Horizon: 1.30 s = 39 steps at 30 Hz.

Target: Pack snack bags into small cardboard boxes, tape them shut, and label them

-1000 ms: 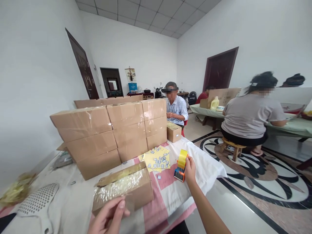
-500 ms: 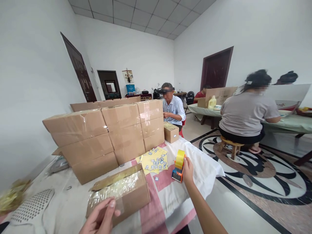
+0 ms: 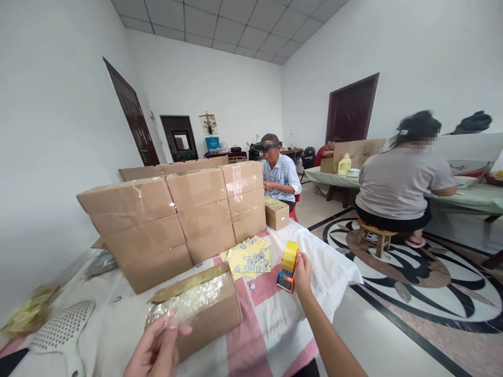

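My right hand (image 3: 303, 272) grips an orange-and-blue tape dispenser (image 3: 286, 277) by its frame; a roll of yellowish tape (image 3: 291, 255) sits in it. Thumb and fingers of my left hand (image 3: 159, 340) are pinched on what looks like a piece of clear tape (image 3: 181, 313), partly hidden by the fingers. Just beyond that hand lies a long cardboard box (image 3: 212, 314), its raised flap and crinkled clear plastic showing on top. Yellow sheets with small grey-blue stickers (image 3: 251, 259) lie past the box, and one loose sticker (image 3: 252, 286) rests on the cloth.
Stacked cardboard boxes (image 3: 204, 214) form a wall along the table's far side, and a smaller box (image 3: 277, 213) stands at their right end. A white perforated scoop (image 3: 65, 327) and crumpled yellow plastic (image 3: 29, 314) lie at left. Behind the boxes sits a person (image 3: 281, 173); others sit at right.
My left hand has shifted slightly left and up with the clear piece, over the box's near top edge. My right hand holds the dispenser almost unmoved. The view has turned slightly.
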{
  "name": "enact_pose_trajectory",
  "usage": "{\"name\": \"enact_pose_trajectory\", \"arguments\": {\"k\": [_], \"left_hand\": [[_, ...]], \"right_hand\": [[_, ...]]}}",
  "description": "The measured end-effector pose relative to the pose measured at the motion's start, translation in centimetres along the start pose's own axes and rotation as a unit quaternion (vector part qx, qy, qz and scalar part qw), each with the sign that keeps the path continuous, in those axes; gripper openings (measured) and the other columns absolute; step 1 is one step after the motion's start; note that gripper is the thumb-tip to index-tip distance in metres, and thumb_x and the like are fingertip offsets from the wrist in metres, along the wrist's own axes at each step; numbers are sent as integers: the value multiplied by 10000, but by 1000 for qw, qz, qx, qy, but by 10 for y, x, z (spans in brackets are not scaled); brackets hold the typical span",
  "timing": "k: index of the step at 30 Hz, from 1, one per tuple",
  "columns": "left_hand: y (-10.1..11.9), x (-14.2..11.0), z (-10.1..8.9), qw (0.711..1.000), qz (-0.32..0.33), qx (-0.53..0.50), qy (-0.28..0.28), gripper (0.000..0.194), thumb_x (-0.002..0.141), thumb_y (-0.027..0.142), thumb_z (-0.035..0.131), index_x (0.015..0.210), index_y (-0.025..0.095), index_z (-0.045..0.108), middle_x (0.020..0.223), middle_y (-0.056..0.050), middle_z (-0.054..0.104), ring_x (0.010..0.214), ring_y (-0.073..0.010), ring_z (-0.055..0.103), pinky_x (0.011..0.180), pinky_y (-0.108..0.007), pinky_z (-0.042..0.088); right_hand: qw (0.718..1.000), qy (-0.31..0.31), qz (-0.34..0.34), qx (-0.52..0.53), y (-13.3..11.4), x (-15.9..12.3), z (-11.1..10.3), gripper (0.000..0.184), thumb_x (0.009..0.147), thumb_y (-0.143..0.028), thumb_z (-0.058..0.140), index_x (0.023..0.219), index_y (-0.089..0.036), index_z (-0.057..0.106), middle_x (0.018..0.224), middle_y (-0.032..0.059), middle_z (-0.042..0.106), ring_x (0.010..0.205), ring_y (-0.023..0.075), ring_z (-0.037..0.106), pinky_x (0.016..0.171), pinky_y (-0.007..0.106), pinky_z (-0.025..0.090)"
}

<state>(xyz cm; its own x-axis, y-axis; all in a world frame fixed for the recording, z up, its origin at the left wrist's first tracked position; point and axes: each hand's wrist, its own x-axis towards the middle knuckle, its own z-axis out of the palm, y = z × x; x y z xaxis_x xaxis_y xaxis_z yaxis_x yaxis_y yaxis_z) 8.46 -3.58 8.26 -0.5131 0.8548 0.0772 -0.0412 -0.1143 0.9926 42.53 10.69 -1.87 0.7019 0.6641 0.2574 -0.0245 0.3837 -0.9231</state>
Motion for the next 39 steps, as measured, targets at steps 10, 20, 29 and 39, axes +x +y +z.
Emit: {"name": "enact_pose_trajectory", "arguments": {"k": [10, 20, 29, 39], "left_hand": [[24, -7, 1, 985, 77, 147, -41, 828, 754, 714, 720, 1407, 217, 608, 588, 19, 653, 415, -126, 444, 400, -240, 366], [59, 64, -3, 931, 158, 297, -141, 380, 772, 579, 715, 971, 268, 808, 1092, -62, 783, 936, -263, 715, 795, -336, 566], [68, 81, -10, 954, 26, 242, -172, 729, 668, 502, 806, 1285, 173, 603, 779, -28, 762, 508, -128, 500, 521, -263, 431], [74, 87, -6, 960, 18, 212, -184, 710, 708, 495, 786, 1287, 165, 541, 802, -30, 752, 588, -125, 532, 513, -220, 381]], "right_hand": [[1000, 0, 24, 9, -4, 0, 2, 432, 860, -634, 560, 772, -215, 500, 683, -36, 500, 617, 143, 482, 566, 273, 401], [999, -9, 34, 19, -7, -1, 3, 383, 863, -587, 575, 812, -209, 542, 712, -21, 554, 647, 162, 531, 594, 290, 434], [999, 2, 30, 33, 8, 6, 1, 363, 873, -575, 579, 849, -214, 547, 760, -37, 534, 686, 145, 518, 611, 267, 443], [999, 31, -15, -18, -4, 2, 0, 323, 892, -539, 523, 907, -217, 518, 846, 0, 532, 778, 187, 536, 723, 337, 474]]}}
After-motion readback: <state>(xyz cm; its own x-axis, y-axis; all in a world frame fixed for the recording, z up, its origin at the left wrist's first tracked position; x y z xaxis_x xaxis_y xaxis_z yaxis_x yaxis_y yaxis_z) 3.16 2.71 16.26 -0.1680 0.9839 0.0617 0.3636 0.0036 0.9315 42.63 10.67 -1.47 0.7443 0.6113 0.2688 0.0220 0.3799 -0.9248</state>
